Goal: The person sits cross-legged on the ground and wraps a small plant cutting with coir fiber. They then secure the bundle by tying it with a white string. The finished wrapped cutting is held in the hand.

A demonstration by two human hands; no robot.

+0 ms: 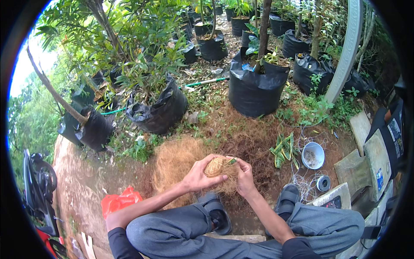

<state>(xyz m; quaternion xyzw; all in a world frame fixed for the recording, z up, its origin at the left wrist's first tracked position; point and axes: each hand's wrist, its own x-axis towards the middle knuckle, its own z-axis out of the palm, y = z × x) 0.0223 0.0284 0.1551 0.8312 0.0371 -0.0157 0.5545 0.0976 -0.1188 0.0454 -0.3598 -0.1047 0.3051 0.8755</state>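
Observation:
In front of my knees, my left hand (pixel 195 176) cradles a ball of tan plant fibre (pixel 214 167), its thumb laid across the near side. A short piece of green leaf (pixel 232 161) pokes out of the ball at the upper right. The fingers of my right hand (pixel 246 181) pinch the fibre on that side, close to the leaf piece. Loose strands hang below, between both hands. On the ground beyond lie a heap of light tan fibre (pixel 178 155) and a darker brown spread of fibre (pixel 258 152). Cut yellow-edged leaves (pixel 282 151) rest to the right.
A small white bucket (pixel 313 143), tangled thin string (pixel 302 189) and a spool (pixel 323 183) are at right, beside concrete slabs (pixel 352 170). A red plastic bag (pixel 119 200) lies left. Black planter bags (pixel 255 90) with trees stand ahead. A motorcycle (pixel 40 191) is far left.

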